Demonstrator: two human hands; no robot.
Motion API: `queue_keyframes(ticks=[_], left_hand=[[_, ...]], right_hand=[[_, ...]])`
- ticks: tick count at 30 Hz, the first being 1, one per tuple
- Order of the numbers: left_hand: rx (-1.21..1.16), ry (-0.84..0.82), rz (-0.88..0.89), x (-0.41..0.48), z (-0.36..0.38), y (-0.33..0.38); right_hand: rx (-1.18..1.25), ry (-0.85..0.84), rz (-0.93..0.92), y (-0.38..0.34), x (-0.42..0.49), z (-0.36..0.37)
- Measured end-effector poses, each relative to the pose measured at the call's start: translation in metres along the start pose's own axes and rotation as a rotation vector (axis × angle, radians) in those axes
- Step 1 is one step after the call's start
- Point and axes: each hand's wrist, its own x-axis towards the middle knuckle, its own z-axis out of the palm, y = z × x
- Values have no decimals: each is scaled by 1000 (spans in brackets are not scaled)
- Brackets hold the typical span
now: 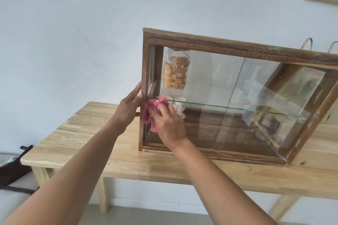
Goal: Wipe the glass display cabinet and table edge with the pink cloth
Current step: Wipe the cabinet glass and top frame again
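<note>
Pale wooden table (76, 133) is standing against the wall, carrying the glass display cabinet (237, 47) toward its back edge. Cabinet's dark wood frame is sitting upright, a glass shelf (228, 108) crossing its middle. A clear bag of snacks (175, 71) is hanging inside, upper left corner. Left hand (129, 106) is lying flat and open against the cabinet's left post. Right hand (168, 124) is closing around the pink cloth (150, 113), pressing it onto the front glass at the left end of the shelf.

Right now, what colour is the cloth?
Pink cloth, bunched under the right hand; head view.
</note>
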Motion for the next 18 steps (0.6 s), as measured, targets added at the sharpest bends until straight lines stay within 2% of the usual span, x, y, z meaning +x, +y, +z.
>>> queue_keyframes(ticks=[4, 9, 12, 14, 16, 18], left_hand=[[-7, 19, -16, -4, 3, 3], [27, 72, 18, -10, 9, 0], [66, 57, 21, -11, 8, -4], [82, 60, 18, -10, 7, -4], [112, 63, 16, -11, 7, -2], [147, 73, 20, -11, 8, -1]], right_hand=[[10, -296, -81, -17, -75, 19], [-5, -316, -43, -8, -72, 6], [89, -167, 183, 19, -38, -28], [120, 60, 359, 44, 2, -54], [68, 333, 404, 64, 44, -74], [24, 451, 375, 66, 66, -75]])
